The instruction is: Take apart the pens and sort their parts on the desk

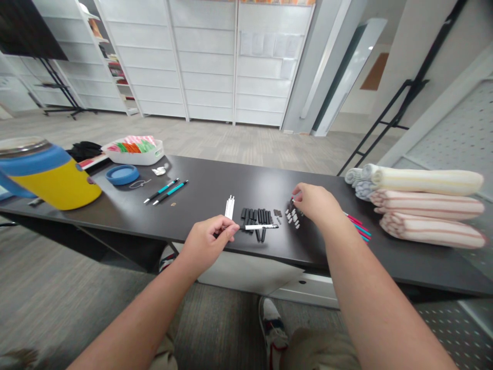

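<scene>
My left hand (215, 235) is closed in a pinch near the table's front edge. It holds a white pen refill (260, 226), which lies level and points right, with a black part near my fingers. My right hand (314, 203) reaches down at a cluster of small clear and dark pen pieces (293, 218), fingers pinched together; whatever they grip is too small to make out. Black rubber pen grips (264, 216) lie in rows between my hands. Just behind my left hand is a bundle of white refills (230, 206). Red and blue pen barrels (359, 227) lie partly behind my right forearm.
Two blue-and-black pens (170, 192) rest on the dark table (208, 177). Further left stand a yellow-and-blue mug (57, 177), a blue lid (122, 174) and a white basket (144, 158) of colourful packets. Rolled towels (427, 203) are stacked at right.
</scene>
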Motion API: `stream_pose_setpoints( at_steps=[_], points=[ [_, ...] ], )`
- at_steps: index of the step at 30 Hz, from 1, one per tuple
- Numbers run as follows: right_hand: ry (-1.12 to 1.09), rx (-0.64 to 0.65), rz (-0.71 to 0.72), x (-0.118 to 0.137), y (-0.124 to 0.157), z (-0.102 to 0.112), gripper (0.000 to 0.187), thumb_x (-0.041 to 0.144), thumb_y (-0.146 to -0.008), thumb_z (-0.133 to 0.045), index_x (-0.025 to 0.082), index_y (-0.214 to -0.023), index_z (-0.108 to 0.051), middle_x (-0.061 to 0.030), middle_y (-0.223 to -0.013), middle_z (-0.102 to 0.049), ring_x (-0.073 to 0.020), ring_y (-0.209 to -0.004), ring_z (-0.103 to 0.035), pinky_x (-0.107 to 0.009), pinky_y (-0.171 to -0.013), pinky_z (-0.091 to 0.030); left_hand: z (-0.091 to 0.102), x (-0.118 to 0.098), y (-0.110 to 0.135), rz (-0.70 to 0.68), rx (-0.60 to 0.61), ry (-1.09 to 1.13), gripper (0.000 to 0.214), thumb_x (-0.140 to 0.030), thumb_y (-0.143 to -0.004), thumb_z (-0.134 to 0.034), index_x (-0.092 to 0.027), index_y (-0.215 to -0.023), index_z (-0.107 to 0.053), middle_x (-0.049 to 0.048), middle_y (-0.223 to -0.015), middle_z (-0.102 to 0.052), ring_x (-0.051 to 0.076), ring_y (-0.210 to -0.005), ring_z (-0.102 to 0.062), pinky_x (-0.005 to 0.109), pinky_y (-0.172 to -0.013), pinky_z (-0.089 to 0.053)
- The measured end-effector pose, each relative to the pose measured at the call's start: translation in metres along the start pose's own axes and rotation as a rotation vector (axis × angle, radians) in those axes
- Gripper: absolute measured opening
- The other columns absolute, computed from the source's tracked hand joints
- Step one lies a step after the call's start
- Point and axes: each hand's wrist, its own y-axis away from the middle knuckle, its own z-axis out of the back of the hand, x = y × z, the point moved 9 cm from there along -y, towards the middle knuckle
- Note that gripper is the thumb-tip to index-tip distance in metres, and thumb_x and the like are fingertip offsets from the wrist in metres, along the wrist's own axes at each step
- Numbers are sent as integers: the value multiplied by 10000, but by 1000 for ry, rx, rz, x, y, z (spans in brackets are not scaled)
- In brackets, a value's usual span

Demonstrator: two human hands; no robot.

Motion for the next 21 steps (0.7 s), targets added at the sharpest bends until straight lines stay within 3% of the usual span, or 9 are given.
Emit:
stream_pose_setpoints(
  at_steps=[21],
  points=[
    [-35, 9, 12, 1, 4, -2, 299, 135, -847, -640, 238, -1116, -717, -34, -943, -803, -217, -926, -734, -296, -748, -464, -2, 2, 0, 13, 6, 8, 217, -396, -1012, -619, -242, -915, -737, -53, -747, -744, 127, -715, -679, 231, -671, -447]
  ],
)
